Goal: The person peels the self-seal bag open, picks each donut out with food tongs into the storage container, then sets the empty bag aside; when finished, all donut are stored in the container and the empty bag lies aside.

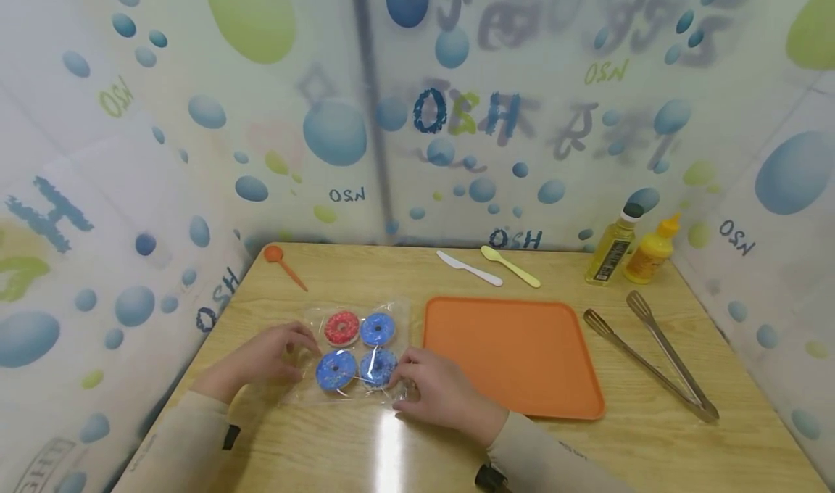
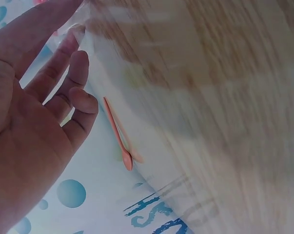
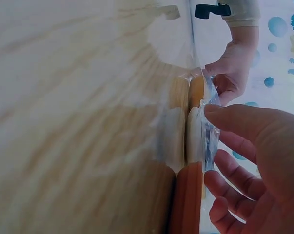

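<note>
Pinching clear bag (image 1: 401, 320) of 4 doughnuts (image 1: 335, 370) with left hand (image 1: 278, 351) and right hand (image 1: 435, 393) | on wood-grain counter (image 1: 326, 446) | backed by bubble-printed wall (image 1: 574, 214)

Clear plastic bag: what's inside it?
One red donut and three blue donuts, laid two by two. Their undersides and the table directly beneath them are covered from view.

One left hand (image 1: 282, 349) and one right hand (image 1: 437, 395) grip one clear bag (image 1: 401, 316); between them are four donuts (image 1: 344, 337): one red, three blue. Beyond the grip lie two spoons (image 1: 512, 267), one orange, one yellow, and one white knife (image 1: 469, 268); to its right are one orange tray (image 1: 509, 355), one pair of tongs (image 1: 681, 367) and two bottles (image 1: 611, 252).
</note>
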